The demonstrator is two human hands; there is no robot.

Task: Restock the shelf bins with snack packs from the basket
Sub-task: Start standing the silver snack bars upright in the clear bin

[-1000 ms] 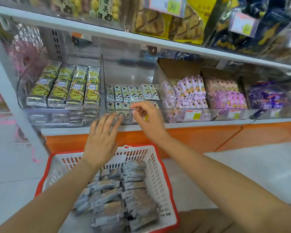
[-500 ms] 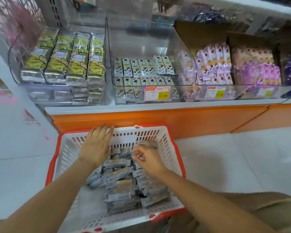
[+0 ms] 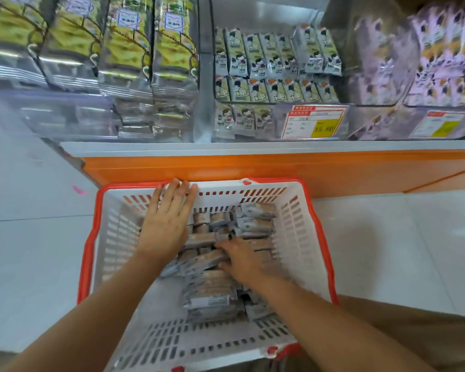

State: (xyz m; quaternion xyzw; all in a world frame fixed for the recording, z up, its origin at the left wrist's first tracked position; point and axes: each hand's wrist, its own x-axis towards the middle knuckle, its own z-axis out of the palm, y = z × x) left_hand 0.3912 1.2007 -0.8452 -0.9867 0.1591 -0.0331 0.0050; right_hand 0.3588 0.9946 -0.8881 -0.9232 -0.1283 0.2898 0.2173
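A white basket with a red rim (image 3: 324,245) stands on the floor below the shelf and holds several grey-brown snack packs (image 3: 212,294). My left hand (image 3: 167,221) lies flat over the basket's far-left part, with straight fingers reaching its far wall. Down in the pile, my right hand (image 3: 243,261) has thumb and fingers closed round the end of one snack pack (image 3: 202,261). Above, the clear middle shelf bin (image 3: 274,65) holds rows of small packs with a cartoon print.
A price tag (image 3: 314,122) hangs on the middle bin's front. The left bin (image 3: 145,49) holds yellow-green packs, and the right bin (image 3: 438,63) holds purple ones. An orange shelf base (image 3: 253,167) runs just behind the basket. White floor tiles lie on both sides.
My right hand came down from the middle bin into the basket and took hold of a pack. My left hand dropped to the basket's far wall. The view tilted down.
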